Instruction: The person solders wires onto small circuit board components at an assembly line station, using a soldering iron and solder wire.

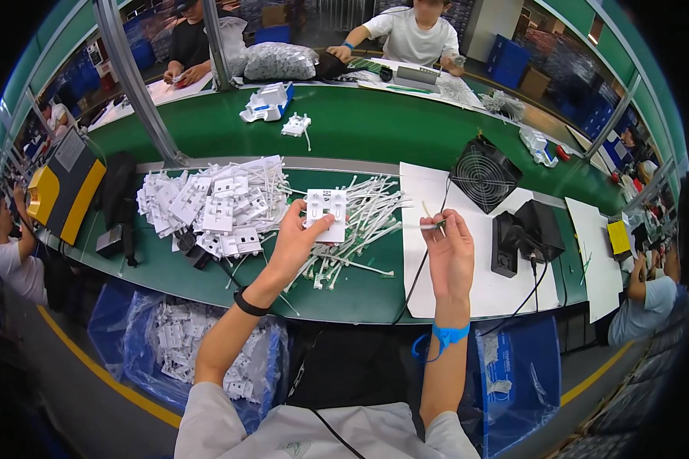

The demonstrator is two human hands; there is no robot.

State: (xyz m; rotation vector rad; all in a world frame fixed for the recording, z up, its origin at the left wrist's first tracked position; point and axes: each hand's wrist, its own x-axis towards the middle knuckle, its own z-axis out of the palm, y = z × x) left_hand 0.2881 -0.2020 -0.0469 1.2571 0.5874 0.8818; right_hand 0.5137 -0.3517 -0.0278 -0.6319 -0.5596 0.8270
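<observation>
My left hand grips a flat white plastic plate with slots and holes, its thumb lying across the front. To the right, my raised right hand pinches a thin white cord between thumb and fingertips; its exact kind is too small to tell. A heap of similar white plates lies on the green bench, left of my left hand. Behind and below the held plate spreads a loose pile of short white cords with small ends.
On the right, a black fan and black power boxes stand on white board. A green conveyor runs beyond. Blue bins flank me below, the left one holding plates. Co-workers sit across and at both sides.
</observation>
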